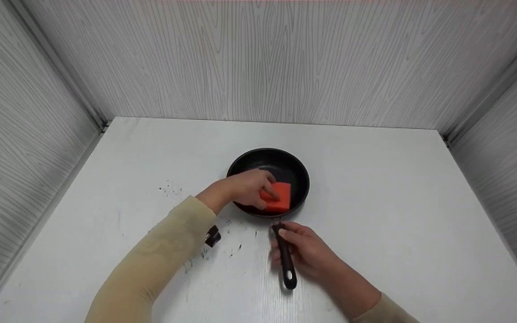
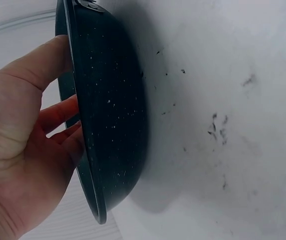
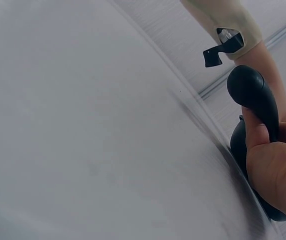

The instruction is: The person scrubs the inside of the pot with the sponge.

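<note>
A black frying pan [image 1: 265, 157] sits on the white table, its handle [image 1: 287, 264] pointing toward me. Inside it, toward the near right, lies a red-orange sponge [image 1: 284, 192]. My left hand [image 1: 246, 187] reaches over the pan's left rim and holds the sponge, index finger across its top and thumb at its near left side. In the left wrist view the fingertips disappear behind the pan's wall [image 2: 115, 115]. My right hand [image 1: 308, 246] grips the handle near the pan, thumb on top. The right wrist view shows the handle's rounded end [image 3: 245, 85] above that hand.
Dark specks [image 1: 168, 188] are scattered on the table [image 1: 375, 193] left of the pan and in front of it. A black wrist mount [image 1: 212, 236] sticks out from the left sleeve. Grey wood-grain panels [image 1: 263, 58] enclose the table at the back and both sides.
</note>
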Available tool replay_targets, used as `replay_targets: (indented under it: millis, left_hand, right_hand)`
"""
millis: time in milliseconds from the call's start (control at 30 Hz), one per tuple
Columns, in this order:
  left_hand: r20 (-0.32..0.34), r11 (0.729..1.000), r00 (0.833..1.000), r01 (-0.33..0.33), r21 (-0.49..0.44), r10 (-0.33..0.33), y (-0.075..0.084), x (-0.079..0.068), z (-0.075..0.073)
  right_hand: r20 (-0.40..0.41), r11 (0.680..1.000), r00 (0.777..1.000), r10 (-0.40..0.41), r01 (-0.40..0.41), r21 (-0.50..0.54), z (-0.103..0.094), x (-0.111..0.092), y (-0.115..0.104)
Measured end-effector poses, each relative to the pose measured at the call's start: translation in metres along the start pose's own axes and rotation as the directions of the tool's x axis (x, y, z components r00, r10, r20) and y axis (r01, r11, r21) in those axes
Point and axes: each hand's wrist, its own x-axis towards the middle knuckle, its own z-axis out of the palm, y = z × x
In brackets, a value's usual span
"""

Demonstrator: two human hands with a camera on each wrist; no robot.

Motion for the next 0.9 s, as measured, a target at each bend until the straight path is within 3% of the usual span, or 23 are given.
replay_targets:
  millis: [400,667,900]
  left_hand:
    - [-0.084,0.999,0.996,0.031,-0.014,-0.032,0.0,0.016,0.007]
    - [-0.177,0.998,0.983,0.063,0.031,-0.056,0.0,0.024,0.012]
    - [-0.213,0.987,0.972,0.121,0.107,-0.096,-0.001,0.029,0.014]
  right_hand:
    - [0.015,1.0,1.0,-0.012,0.012,-0.015,-0.001,0.001,0.0]
    - [-0.013,1.0,1.0,-0.003,0.002,-0.018,0.0,0.001,0.0]
    - [-0.019,1.0,1.0,0.002,-0.002,-0.009,-0.001,0.0,-0.001]
